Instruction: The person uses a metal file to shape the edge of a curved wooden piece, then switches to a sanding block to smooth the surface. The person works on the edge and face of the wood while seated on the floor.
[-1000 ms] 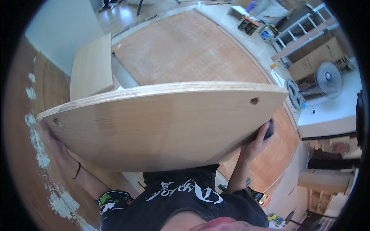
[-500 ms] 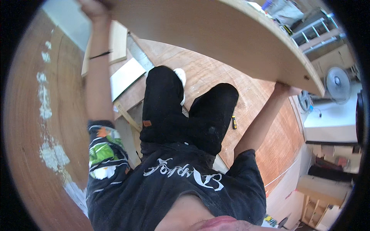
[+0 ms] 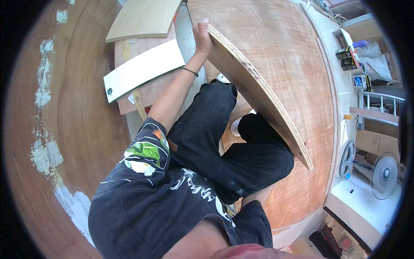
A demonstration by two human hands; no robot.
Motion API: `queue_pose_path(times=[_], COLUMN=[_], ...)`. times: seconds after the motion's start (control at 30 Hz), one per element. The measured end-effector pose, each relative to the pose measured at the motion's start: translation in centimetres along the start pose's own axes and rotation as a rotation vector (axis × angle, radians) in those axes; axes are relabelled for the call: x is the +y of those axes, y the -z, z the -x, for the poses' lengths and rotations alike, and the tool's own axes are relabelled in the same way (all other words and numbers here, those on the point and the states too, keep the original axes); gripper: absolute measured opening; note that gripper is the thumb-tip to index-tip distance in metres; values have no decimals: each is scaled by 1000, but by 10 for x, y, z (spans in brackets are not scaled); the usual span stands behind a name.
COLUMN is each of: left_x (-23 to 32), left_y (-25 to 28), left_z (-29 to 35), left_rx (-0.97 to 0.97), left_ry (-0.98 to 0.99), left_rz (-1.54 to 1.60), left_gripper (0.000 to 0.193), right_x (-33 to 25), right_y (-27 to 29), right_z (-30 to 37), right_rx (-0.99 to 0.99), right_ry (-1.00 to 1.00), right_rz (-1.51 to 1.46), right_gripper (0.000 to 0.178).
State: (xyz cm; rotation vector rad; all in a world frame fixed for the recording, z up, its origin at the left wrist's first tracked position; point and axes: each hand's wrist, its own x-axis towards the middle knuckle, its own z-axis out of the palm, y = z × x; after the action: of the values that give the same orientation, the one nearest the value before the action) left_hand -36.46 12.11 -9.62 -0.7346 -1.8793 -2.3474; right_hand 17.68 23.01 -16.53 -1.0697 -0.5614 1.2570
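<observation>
A thick plywood board [image 3: 258, 86] stands on edge at a slant in front of me, its layered edge facing up. My left hand [image 3: 202, 38] is closed around its far upper end. The board's near end lies beside my right knee [image 3: 276, 157]. My right forearm [image 3: 258, 196] passes down behind that knee, and the right hand is hidden there. Left of my left arm lies a white panel [image 3: 144, 69] with a round hole near one end. Beyond it rests a light wood board [image 3: 144, 19].
Under the panels run a wooden plank [image 3: 125, 101] and a yellow measuring strip [image 3: 139, 103]. A large wood sheet with white filler patches [image 3: 45, 157] lies at the left. To the right are a fan [image 3: 384, 175], a white ladder [image 3: 381, 100] and a cardboard box [image 3: 373, 142].
The plywood board has come down from overhead and turned to slant beside my right knee. My left hand moved right with it. My right hand has dropped out of sight behind the knee.
</observation>
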Motion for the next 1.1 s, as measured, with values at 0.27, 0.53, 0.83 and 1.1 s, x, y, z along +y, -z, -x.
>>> queue_pose_path(times=[0.27,0.53,0.83,1.1], left_x=[-34,-20,169,188], left_y=[62,112,-33,-115], left_z=[24,13,70,204], left_rx=[-246,-198,-1102,-1487], left_ry=[-136,-74,-292,-751], left_rz=[92,-291,-495,-430], left_gripper=[62,32,20,25], right_x=[31,53,109,149], right_y=[40,-9,47,129], right_z=[-33,-64,-65,26], right_rx=[50,-64,280,263], right_ry=[34,-110,73,93], right_rz=[159,-163,22,979], right_gripper=[48,43,47,56])
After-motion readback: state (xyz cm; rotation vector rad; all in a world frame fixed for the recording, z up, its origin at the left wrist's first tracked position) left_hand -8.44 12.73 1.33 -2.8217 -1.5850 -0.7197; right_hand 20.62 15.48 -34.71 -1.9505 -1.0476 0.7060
